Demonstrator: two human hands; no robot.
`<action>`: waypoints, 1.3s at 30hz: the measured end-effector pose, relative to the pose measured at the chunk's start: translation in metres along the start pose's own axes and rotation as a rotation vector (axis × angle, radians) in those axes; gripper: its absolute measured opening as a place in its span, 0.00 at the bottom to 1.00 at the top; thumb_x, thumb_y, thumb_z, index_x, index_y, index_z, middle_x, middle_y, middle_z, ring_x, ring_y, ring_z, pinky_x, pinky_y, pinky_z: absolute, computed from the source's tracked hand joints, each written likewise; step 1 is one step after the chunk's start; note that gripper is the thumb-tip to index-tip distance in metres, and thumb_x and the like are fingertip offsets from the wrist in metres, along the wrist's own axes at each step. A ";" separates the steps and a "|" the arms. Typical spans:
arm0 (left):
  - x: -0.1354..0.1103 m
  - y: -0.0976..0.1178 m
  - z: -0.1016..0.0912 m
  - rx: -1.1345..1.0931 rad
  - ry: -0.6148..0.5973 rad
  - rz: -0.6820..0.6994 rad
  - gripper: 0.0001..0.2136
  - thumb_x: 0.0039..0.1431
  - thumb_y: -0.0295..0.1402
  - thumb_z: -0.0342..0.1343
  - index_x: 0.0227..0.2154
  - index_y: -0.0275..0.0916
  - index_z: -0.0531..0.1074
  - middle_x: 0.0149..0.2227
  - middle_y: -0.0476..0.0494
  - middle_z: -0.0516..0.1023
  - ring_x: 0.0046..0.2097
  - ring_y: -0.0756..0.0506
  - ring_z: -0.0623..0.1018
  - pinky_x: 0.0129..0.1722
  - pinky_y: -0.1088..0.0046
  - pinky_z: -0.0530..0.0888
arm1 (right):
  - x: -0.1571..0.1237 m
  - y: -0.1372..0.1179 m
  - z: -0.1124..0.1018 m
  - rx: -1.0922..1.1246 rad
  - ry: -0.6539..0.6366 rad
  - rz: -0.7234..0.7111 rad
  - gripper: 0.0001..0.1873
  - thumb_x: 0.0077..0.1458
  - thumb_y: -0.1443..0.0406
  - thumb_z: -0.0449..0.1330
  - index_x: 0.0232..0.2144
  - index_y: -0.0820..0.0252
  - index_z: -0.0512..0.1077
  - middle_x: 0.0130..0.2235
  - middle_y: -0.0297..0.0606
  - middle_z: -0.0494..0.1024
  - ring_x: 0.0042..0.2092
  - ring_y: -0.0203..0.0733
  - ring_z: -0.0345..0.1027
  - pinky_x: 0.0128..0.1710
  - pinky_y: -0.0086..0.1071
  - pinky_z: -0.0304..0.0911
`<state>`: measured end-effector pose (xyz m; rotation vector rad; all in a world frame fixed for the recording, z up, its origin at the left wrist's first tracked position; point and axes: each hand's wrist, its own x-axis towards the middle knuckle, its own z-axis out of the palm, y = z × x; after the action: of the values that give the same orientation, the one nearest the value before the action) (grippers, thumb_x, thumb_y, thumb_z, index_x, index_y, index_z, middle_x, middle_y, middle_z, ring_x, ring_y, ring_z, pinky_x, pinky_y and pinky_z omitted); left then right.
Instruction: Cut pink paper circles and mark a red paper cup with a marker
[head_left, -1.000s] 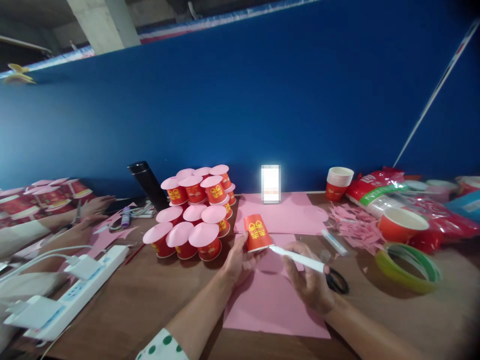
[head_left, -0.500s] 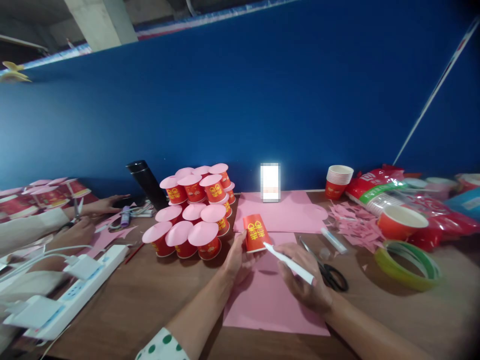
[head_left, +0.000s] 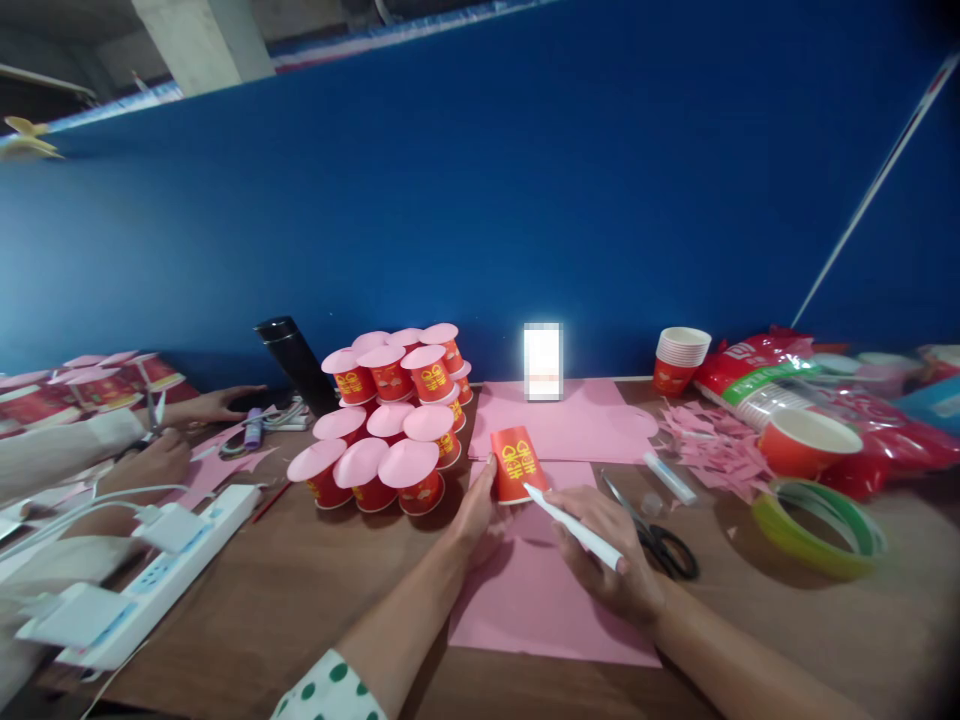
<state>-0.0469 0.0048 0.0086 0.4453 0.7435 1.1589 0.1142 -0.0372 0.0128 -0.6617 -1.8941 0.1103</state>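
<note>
A red paper cup (head_left: 517,466) with yellow characters is tilted in my left hand (head_left: 474,522), whose fingers wrap its left side and underside. My right hand (head_left: 611,555) grips a white marker pen (head_left: 577,527), its tip at the lower right edge of the cup. Whether the tip touches the cup I cannot tell. Beneath both hands lies a sheet of pink paper (head_left: 555,625). Just right of my right hand are black-handled scissors (head_left: 670,552) and a clear glue tube (head_left: 670,478). To the left stand stacked red cups topped with pink paper discs (head_left: 409,463).
A white power strip (head_left: 161,575) and a co-worker's hands (head_left: 161,450) with scissors occupy the left. A black flask (head_left: 296,365) leans behind. On the right are pink scraps (head_left: 716,445), tape rolls (head_left: 821,530), stacked cups (head_left: 679,360) and a red plastic bag (head_left: 750,370). A bright screen (head_left: 544,362) stands behind.
The marker's rear end has dipped slightly and shifted left, while its tip stays near the cup's edge. The whole view has shifted a little. Both hands keep their hold.
</note>
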 end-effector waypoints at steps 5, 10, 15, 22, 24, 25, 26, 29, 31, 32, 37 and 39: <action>-0.001 -0.001 0.002 0.016 -0.019 0.036 0.13 0.61 0.39 0.53 0.39 0.35 0.75 0.41 0.37 0.80 0.48 0.40 0.78 0.54 0.61 0.71 | -0.003 0.004 0.001 -0.006 -0.046 0.018 0.20 0.57 0.72 0.53 0.51 0.55 0.67 0.40 0.42 0.78 0.40 0.45 0.73 0.39 0.39 0.70; 0.000 -0.004 -0.001 -0.014 -0.034 0.057 0.12 0.59 0.39 0.56 0.38 0.35 0.75 0.42 0.37 0.80 0.49 0.40 0.77 0.55 0.61 0.70 | -0.006 0.006 0.001 -0.003 -0.053 0.025 0.20 0.57 0.72 0.53 0.51 0.55 0.68 0.41 0.42 0.79 0.40 0.44 0.73 0.40 0.38 0.70; 0.001 -0.004 -0.001 0.000 -0.042 0.041 0.13 0.59 0.39 0.55 0.39 0.33 0.74 0.43 0.35 0.79 0.50 0.39 0.77 0.56 0.61 0.69 | -0.006 0.008 0.001 -0.025 -0.063 0.018 0.20 0.58 0.72 0.52 0.52 0.57 0.67 0.42 0.44 0.79 0.41 0.45 0.73 0.39 0.38 0.70; 0.000 -0.004 -0.001 0.045 -0.063 0.043 0.16 0.62 0.40 0.52 0.42 0.32 0.73 0.43 0.34 0.79 0.50 0.40 0.77 0.56 0.60 0.69 | -0.006 0.008 0.002 -0.020 -0.038 0.002 0.20 0.57 0.73 0.53 0.51 0.59 0.68 0.41 0.44 0.79 0.41 0.45 0.72 0.40 0.38 0.69; 0.001 -0.005 -0.003 0.046 -0.079 0.038 0.16 0.61 0.41 0.53 0.42 0.31 0.74 0.44 0.34 0.79 0.50 0.39 0.77 0.56 0.61 0.69 | -0.006 0.008 0.002 -0.024 -0.036 0.002 0.20 0.57 0.74 0.54 0.51 0.59 0.68 0.41 0.44 0.78 0.40 0.45 0.72 0.40 0.38 0.69; 0.002 -0.006 -0.005 0.047 -0.084 0.036 0.17 0.61 0.41 0.53 0.42 0.31 0.74 0.44 0.34 0.79 0.50 0.39 0.76 0.56 0.61 0.69 | -0.007 0.009 0.003 -0.026 -0.036 0.002 0.20 0.57 0.74 0.54 0.51 0.59 0.68 0.41 0.44 0.78 0.40 0.45 0.72 0.40 0.38 0.69; 0.003 -0.006 -0.006 0.047 -0.086 0.040 0.17 0.60 0.41 0.54 0.42 0.31 0.74 0.44 0.34 0.79 0.50 0.39 0.76 0.56 0.61 0.69 | -0.007 0.009 0.003 -0.026 -0.037 0.000 0.20 0.56 0.74 0.54 0.51 0.59 0.68 0.41 0.44 0.78 0.40 0.45 0.72 0.40 0.38 0.69; 0.005 -0.007 -0.008 0.042 -0.086 0.054 0.16 0.60 0.41 0.55 0.42 0.32 0.74 0.44 0.34 0.79 0.50 0.39 0.76 0.56 0.61 0.69 | -0.008 0.010 0.003 -0.026 -0.046 -0.002 0.20 0.56 0.74 0.54 0.51 0.59 0.68 0.41 0.44 0.78 0.40 0.45 0.72 0.40 0.39 0.69; 0.005 -0.008 -0.008 0.038 -0.083 0.058 0.16 0.59 0.41 0.55 0.41 0.32 0.74 0.44 0.34 0.79 0.50 0.39 0.76 0.56 0.60 0.69 | -0.009 0.011 0.003 -0.026 -0.048 0.004 0.20 0.56 0.74 0.54 0.51 0.60 0.68 0.41 0.44 0.78 0.40 0.45 0.72 0.40 0.39 0.69; 0.005 -0.008 -0.007 0.037 -0.080 0.059 0.16 0.59 0.41 0.55 0.41 0.32 0.74 0.43 0.34 0.79 0.50 0.39 0.76 0.56 0.60 0.69 | -0.009 0.011 0.003 -0.028 -0.046 0.005 0.20 0.56 0.74 0.54 0.51 0.60 0.68 0.41 0.44 0.78 0.40 0.45 0.72 0.40 0.39 0.69; 0.003 -0.007 -0.006 0.039 -0.087 0.070 0.15 0.59 0.41 0.56 0.40 0.33 0.74 0.43 0.35 0.79 0.50 0.39 0.76 0.56 0.61 0.69 | -0.009 0.010 0.003 -0.050 -0.025 -0.010 0.20 0.56 0.74 0.54 0.51 0.59 0.68 0.41 0.44 0.78 0.41 0.45 0.72 0.40 0.39 0.69; 0.003 -0.007 -0.005 0.041 -0.102 0.072 0.15 0.59 0.41 0.56 0.40 0.33 0.74 0.43 0.35 0.79 0.51 0.40 0.76 0.56 0.62 0.69 | -0.007 0.009 0.002 -0.054 -0.020 -0.012 0.19 0.57 0.74 0.54 0.51 0.59 0.68 0.41 0.44 0.79 0.41 0.45 0.73 0.40 0.38 0.69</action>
<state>-0.0458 0.0045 -0.0004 0.5654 0.6677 1.1812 0.1178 -0.0324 0.0023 -0.6880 -1.9254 0.0589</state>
